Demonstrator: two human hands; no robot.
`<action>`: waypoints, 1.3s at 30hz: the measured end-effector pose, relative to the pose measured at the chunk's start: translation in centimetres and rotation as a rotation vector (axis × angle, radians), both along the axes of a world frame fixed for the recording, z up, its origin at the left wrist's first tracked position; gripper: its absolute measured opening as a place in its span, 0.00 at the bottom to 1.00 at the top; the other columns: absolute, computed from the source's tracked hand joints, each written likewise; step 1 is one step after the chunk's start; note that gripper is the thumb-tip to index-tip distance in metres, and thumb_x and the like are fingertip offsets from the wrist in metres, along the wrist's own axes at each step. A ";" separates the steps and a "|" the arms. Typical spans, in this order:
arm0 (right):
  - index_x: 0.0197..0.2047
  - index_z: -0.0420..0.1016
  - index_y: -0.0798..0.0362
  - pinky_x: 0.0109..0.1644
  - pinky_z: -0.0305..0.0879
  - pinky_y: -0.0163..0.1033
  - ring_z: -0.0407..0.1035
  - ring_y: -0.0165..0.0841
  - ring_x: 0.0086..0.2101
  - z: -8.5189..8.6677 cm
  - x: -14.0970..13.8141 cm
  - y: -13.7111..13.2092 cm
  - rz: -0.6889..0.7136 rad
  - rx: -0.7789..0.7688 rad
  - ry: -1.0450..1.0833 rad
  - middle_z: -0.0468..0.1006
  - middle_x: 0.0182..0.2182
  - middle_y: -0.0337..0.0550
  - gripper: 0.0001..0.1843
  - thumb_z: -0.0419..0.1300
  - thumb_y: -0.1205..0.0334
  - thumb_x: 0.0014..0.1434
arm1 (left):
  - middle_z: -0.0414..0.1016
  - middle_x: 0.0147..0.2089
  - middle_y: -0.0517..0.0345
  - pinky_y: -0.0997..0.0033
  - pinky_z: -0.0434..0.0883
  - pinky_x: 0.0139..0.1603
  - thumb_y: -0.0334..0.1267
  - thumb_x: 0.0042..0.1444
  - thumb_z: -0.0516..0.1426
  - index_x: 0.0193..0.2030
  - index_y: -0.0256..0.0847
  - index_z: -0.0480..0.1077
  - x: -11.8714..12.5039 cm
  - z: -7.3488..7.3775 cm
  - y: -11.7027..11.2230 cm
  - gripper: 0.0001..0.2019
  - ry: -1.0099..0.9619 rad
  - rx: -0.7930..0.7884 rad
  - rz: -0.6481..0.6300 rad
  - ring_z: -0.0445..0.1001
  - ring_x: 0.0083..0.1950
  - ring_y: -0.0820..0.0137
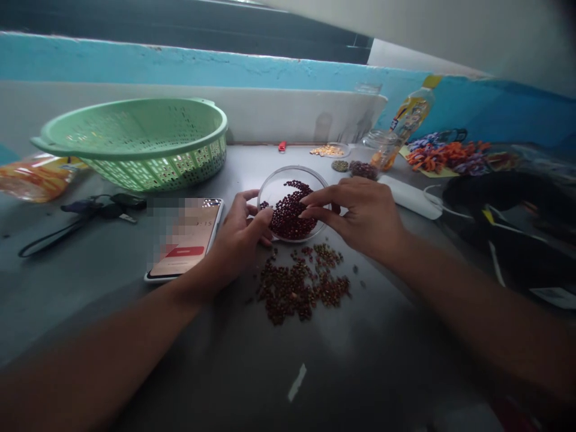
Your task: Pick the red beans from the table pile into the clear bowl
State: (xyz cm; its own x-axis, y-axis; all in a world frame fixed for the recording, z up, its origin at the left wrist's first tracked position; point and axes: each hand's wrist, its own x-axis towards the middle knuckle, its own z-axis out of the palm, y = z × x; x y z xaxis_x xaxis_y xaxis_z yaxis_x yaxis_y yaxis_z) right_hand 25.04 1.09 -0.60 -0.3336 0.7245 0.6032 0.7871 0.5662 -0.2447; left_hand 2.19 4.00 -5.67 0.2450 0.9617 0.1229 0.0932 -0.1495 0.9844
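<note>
A clear round dish [274,180] holds a heap of dark red beans [292,225]. My left hand [240,231] grips the dish at its left rim, thumb over the edge and fingers around the outside. Above the beans, my right hand [360,210] is closed in a pinch, with thumb and forefinger tips close together at the heap; whatever lies between them is too small to make out. Just in front of the dish, a loose pile of mixed brown, reddish and greenish beans [288,288] is spread on the grey table [369,360].
A phone [193,240] lies left of my left hand, with keys [112,210] and a green colander [180,162] beyond. Behind my right hand are small bean piles [363,169], a glass jar [380,141], a bottle [411,114] and a white power strip [409,195]. Dark cloth [531,222] lies right.
</note>
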 end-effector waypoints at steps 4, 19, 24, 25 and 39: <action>0.43 0.87 0.45 0.43 0.64 0.41 0.73 0.34 0.33 0.8 0.4 -0.4 -0.037 0.000 0.039 0.83 0.31 0.40 0.09 0.69 0.51 0.64 | 0.72 0.44 0.52 0.70 0.78 0.28 0.51 0.63 0.59 0.60 0.40 0.61 0.1 0.0 0.0 0.25 0.023 0.002 0.010 0.77 0.35 0.68; 0.50 0.82 0.49 0.43 0.67 0.36 0.77 0.35 0.42 1.8 1.5 -2.1 0.401 -0.894 -0.316 0.83 0.47 0.40 0.21 0.77 0.57 0.53 | 0.74 0.37 0.56 0.72 0.77 0.26 0.46 0.65 0.58 0.55 0.42 0.61 0.7 0.2 0.4 0.18 -0.122 -0.109 0.077 0.75 0.29 0.70; 0.43 0.84 0.54 0.40 0.65 0.33 0.77 0.31 0.37 1.3 0.4 -2.2 0.501 -0.940 -0.318 0.84 0.39 0.40 0.09 0.73 0.67 0.58 | 0.73 0.39 0.56 0.72 0.78 0.26 0.48 0.64 0.58 0.56 0.42 0.61 0.6 0.1 0.3 0.19 -0.113 -0.100 0.087 0.75 0.28 0.71; 0.42 0.84 0.54 0.40 0.65 0.33 0.77 0.30 0.36 1.3 0.2 -2.2 0.506 -0.969 -0.307 0.85 0.37 0.39 0.07 0.72 0.68 0.59 | 0.74 0.39 0.57 0.72 0.78 0.26 0.48 0.64 0.59 0.56 0.42 0.62 0.6 0.1 0.4 0.19 -0.111 -0.099 0.085 0.76 0.29 0.70; 0.40 0.87 0.53 0.39 0.75 0.34 0.79 0.30 0.33 -0.1 -0.2 -1.0 0.297 -1.294 0.441 0.85 0.31 0.39 0.08 0.67 0.66 0.56 | 0.73 0.38 0.57 0.73 0.77 0.25 0.47 0.63 0.59 0.54 0.42 0.61 0.6 0.0 0.7 0.18 -0.129 -0.101 0.079 0.76 0.28 0.71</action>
State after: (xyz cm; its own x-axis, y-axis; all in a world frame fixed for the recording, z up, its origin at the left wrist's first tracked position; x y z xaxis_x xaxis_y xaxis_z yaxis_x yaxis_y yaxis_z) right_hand 24.86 0.12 -0.73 -0.5309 0.7777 -0.3367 0.4018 -0.1189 -0.9080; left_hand 2.83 4.66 -5.70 0.1568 0.9864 0.0497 -0.0273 -0.0460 0.9986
